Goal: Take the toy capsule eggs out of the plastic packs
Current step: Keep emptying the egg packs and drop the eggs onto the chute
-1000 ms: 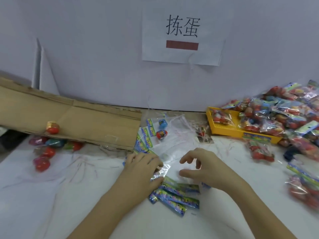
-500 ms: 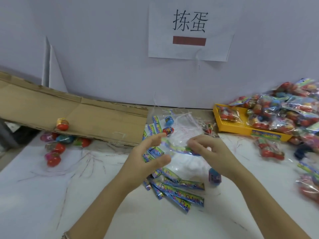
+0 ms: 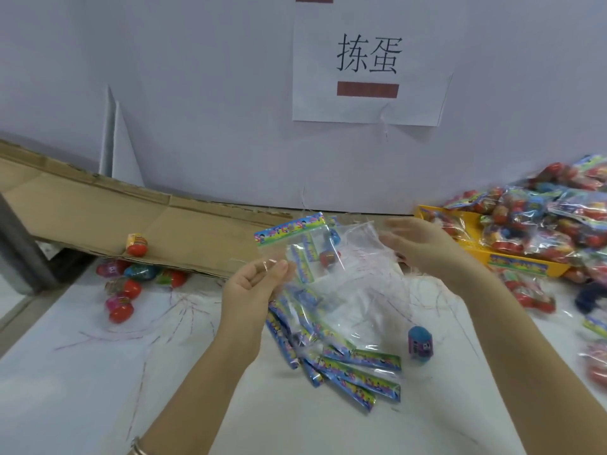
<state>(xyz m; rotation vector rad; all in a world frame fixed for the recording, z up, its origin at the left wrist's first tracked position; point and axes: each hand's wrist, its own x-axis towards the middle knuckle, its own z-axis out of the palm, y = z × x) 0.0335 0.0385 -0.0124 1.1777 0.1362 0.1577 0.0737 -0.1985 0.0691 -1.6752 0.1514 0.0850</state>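
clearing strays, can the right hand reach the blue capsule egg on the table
Probably yes: the right hand is open and empty, and the blue capsule egg stands uncovered nearby.

Pack (image 3: pixel 295 252): clear glossy plastic film (crinkled); cardboard sheet (image 3: pixel 131 215): matt, rough-edged; tray (image 3: pixel 479 254): plastic; sign (image 3: pixel 368 103): matt paper.

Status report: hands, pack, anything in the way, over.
Left hand pinches clear pack, held up. Right hand open, holding nothing. Blue egg loose on the table. Flat packs littered under the hands.
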